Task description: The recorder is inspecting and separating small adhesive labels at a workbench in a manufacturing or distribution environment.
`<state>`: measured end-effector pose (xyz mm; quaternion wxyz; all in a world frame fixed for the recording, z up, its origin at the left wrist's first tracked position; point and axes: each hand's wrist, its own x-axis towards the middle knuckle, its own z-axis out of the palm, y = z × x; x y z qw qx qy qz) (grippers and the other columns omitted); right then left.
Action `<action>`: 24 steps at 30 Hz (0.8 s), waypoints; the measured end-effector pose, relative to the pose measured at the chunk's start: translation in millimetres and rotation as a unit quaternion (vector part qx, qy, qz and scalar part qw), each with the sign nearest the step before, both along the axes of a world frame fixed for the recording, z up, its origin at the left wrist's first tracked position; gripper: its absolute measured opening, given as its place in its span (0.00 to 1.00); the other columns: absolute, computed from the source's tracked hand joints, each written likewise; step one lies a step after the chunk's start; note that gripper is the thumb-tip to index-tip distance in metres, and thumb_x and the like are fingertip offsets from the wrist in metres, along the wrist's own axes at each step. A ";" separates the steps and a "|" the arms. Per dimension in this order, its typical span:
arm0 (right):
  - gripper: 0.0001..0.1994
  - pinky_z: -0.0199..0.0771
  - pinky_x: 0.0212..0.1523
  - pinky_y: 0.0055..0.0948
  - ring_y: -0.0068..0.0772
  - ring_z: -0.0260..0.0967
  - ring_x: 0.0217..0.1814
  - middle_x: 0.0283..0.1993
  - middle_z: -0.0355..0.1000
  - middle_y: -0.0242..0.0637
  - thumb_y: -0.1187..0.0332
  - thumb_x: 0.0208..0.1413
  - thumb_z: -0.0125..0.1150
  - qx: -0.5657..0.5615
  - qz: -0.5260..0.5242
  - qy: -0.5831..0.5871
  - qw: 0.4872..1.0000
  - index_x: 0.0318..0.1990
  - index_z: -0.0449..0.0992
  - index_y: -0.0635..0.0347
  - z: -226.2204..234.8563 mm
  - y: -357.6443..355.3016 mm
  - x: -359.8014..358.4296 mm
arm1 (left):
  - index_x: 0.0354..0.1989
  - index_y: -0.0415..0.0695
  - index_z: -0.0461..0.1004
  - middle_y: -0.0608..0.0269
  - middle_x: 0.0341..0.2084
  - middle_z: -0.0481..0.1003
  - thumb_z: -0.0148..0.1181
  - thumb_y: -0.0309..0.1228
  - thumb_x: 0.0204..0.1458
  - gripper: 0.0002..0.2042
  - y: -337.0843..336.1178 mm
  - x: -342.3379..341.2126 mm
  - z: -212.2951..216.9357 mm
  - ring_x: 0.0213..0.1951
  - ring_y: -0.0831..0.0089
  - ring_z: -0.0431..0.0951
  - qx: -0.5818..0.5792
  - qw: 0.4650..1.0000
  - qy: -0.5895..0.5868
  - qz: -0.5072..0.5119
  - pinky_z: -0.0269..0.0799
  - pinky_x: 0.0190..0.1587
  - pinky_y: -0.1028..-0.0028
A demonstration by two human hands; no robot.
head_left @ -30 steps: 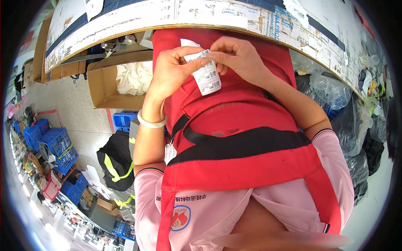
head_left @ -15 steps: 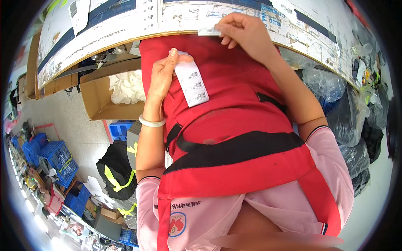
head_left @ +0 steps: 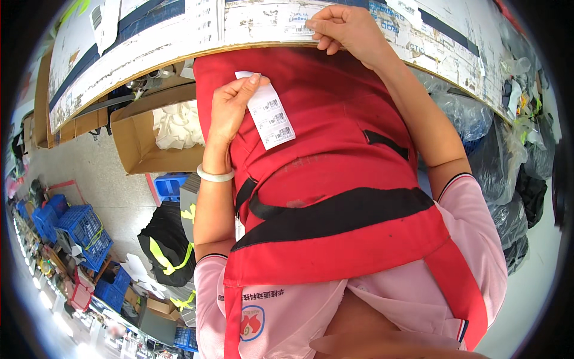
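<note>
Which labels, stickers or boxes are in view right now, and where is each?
White label strip: narrow rectangle with dark barcodes, pinched in left hand.
Worn stickers: white, peeling, on the table edge by right hand.
Cardboard box: brown, open, under the table, white material inside.

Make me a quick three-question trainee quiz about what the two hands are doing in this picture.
1. True or false: the left hand holds a white label strip.
2. Where does the right hand rest? A) on the table edge B) in the cardboard box C) on a blue crate
3. What is worn on the left wrist?

Key:
1. True
2. A
3. A white bangle
</note>
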<state>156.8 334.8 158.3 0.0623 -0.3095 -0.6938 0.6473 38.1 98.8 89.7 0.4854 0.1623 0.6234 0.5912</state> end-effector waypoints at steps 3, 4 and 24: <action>0.09 0.70 0.19 0.19 0.23 0.70 0.20 0.24 0.73 0.38 0.70 0.55 0.59 0.004 0.002 -0.005 1.000 0.31 0.74 0.70 0.2 -0.4 -0.6 | 0.37 0.38 0.79 0.66 0.29 0.78 0.57 0.38 0.57 0.14 0.5 0.6 0.8 0.31 0.83 0.73 -0.002 1.000 0.004 0.003 0.69 0.37 0.82; 0.09 0.70 0.19 0.19 0.23 0.70 0.20 0.24 0.73 0.38 0.70 0.55 0.59 0.007 0.002 -0.011 1.000 0.31 0.74 0.70 2.2 -1.3 -1.6 | 0.37 0.38 0.79 0.66 0.29 0.78 0.57 0.38 0.57 0.14 0.6 0.8 1.3 0.31 0.83 0.73 -0.003 1.000 0.008 0.007 0.69 0.37 0.82; 0.08 0.70 0.19 0.20 0.23 0.69 0.19 0.23 0.72 0.37 0.71 0.54 0.57 0.023 0.008 -0.026 0.999 0.32 0.74 0.70 8.2 -6.0 -3.4 | 0.38 0.37 0.79 0.65 0.31 0.79 0.57 0.36 0.56 0.13 0.9 0.9 2.2 0.32 0.82 0.74 0.003 1.000 -0.005 0.011 0.70 0.37 0.82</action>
